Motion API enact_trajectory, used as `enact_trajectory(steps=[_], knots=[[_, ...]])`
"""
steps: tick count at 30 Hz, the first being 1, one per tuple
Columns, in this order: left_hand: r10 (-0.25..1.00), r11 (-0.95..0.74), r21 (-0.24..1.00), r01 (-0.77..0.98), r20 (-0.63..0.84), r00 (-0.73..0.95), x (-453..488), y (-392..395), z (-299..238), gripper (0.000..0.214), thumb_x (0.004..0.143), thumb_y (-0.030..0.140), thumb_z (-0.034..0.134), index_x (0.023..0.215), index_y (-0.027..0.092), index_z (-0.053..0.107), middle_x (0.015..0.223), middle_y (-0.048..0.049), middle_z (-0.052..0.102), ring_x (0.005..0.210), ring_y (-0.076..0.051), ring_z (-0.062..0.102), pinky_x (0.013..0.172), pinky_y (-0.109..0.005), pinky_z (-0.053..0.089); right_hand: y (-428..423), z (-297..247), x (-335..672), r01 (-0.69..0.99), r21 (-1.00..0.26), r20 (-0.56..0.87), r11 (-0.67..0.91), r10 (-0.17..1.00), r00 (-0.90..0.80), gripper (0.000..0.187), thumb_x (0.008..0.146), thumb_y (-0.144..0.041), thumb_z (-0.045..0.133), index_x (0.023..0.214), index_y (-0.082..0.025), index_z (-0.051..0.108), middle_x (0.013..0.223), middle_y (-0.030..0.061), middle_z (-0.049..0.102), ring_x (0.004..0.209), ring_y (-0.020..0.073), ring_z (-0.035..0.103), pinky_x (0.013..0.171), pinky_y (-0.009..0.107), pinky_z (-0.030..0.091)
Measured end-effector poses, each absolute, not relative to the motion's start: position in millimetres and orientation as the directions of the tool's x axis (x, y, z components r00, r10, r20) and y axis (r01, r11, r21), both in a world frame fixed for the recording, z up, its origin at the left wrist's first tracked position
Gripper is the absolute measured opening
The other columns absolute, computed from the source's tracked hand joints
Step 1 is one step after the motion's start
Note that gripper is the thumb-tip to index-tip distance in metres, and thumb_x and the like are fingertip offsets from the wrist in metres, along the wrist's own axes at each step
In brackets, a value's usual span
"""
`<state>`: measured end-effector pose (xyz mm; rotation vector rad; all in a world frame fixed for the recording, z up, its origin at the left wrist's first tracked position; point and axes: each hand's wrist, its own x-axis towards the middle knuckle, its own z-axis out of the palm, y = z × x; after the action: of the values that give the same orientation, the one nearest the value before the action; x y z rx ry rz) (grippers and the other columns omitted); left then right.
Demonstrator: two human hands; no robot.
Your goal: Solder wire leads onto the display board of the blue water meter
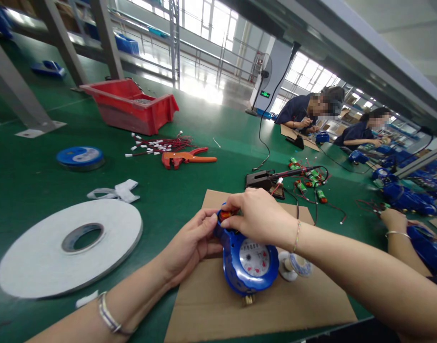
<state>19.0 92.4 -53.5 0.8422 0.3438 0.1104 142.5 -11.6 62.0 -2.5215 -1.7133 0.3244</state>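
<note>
A blue water meter (252,257) with a round white dial lies on a sheet of cardboard (200,305). My left hand (193,240) is closed round the meter's upper left side, its thumb by the rim of a small round compartment. Over that compartment is my right hand (257,214), with thumb and fingers pinched at an orange-red part (224,216) inside it. How firmly the fingers hold this part cannot be seen. Beside the meter, under my right forearm, sits a small spool of wire (293,267).
A soldering iron in its stand (261,179) and several green batteries (307,178) lie beyond the cardboard. To the left are a large white tape roll (36,247), orange wire strippers (186,157), cable leads (161,144) and a red bin (133,107). A co-worker's hand (395,221) shows at right.
</note>
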Motion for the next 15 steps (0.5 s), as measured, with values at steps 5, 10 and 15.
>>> enact_trajectory(steps=[5,10,15], knots=[[0.237,0.656,0.754,0.031,-0.245,0.940,20.8,93.2,-50.8,0.025,0.093,0.031,0.062,0.112,0.017,0.054,0.097,-0.0067,0.064,0.083,-0.021,0.064,0.074,-0.041,0.061,-7.9,68.7,147.5,0.929,-0.141,-0.204,-0.342,0.928,0.311,0.020,0.090,-0.037,0.064,0.103,-0.026,0.075,0.100,0.0032,0.075,0.095,0.0259,0.069,0.073,0.032,0.039],[0.229,0.655,0.755,0.034,-0.241,0.943,22.5,93.8,-52.2,0.029,0.090,0.032,0.067,0.112,0.017,0.054,0.101,-0.0087,0.065,0.081,-0.021,0.065,0.072,-0.040,0.061,-10.5,70.2,150.8,0.940,-0.157,-0.223,-0.304,0.938,0.266,0.017,0.092,-0.030,0.063,0.102,-0.027,0.076,0.099,0.0024,0.076,0.095,0.0228,0.069,0.075,0.030,0.041],[0.229,0.652,0.757,0.032,-0.237,0.944,24.9,95.6,-56.1,0.032,0.087,0.035,0.072,0.108,0.018,0.055,0.095,-0.0074,0.066,0.077,-0.020,0.065,0.068,-0.038,0.062,-11.8,61.9,152.0,0.892,-0.290,-0.182,-0.348,0.935,0.305,0.019,0.089,-0.029,0.068,0.104,-0.022,0.076,0.102,0.0028,0.075,0.094,0.0191,0.070,0.077,0.025,0.046]])
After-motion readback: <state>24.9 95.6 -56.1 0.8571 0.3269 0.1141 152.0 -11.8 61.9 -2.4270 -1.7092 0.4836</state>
